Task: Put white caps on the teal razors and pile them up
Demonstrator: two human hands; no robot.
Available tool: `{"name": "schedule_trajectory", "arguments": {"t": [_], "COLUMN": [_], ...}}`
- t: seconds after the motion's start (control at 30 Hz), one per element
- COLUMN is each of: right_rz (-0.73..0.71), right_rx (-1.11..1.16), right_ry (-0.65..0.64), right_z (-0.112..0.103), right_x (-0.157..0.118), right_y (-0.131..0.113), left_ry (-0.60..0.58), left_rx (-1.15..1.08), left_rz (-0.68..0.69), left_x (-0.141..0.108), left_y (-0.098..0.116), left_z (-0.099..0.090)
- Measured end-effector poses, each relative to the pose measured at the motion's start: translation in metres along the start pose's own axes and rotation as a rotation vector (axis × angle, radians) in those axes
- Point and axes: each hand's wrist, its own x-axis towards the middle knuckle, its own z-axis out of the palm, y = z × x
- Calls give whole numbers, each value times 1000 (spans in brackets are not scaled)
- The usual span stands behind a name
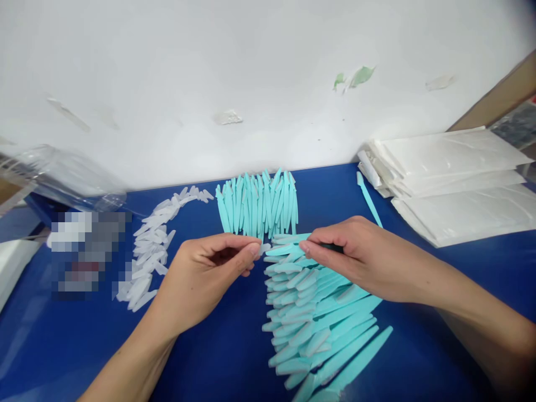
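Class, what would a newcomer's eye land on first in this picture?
Probably the big heap of turquoise sticks under the right hand, with a smaller bunch against the wall. Next, perhaps, the curved trail of whitish, see-through caps beyond the left hand.

The left hand (213,268) is showing bare, and a tiny spot (191,288) is dotting its back! The right hand (355,251) is showing bare too, and the left forearm (134,352) and right forearm (469,312) are tapering smoothly wristward.

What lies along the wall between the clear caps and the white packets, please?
A row of turquoise sticks, then one lone stick beside the packets, in the head view.
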Motion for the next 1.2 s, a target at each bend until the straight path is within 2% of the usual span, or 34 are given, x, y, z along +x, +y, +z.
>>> {"name": "schedule_trajectory", "arguments": {"t": [0.47, 0.6, 0.73, 0.83, 1.03, 1.2], "right_rz": [-49, -120, -79, -73, -42, -16], "right_rx": [-28, -22, -7, -23, -51, -26], "right_ry": [9, 45, -7, -37, -40, 14], "right_z": [6, -4, -15, -16, -14, -13], "right_x": [0, -1, -2, 1, 6, 8], "right_y": [-6, -1, 14, 24, 31, 35], "left_ry": [-66, -59, -72, -71, -6, 151], "left_rx": [-41, 98, 223, 249, 289, 293], "left_rz": [55, 163, 311, 356, 322, 208], "left_x": [-5, -4, -2, -1, 2, 10], "left_y": [5, 4, 6, 7, 1, -5], "left_z": [25, 23, 24, 24, 13, -8]}}
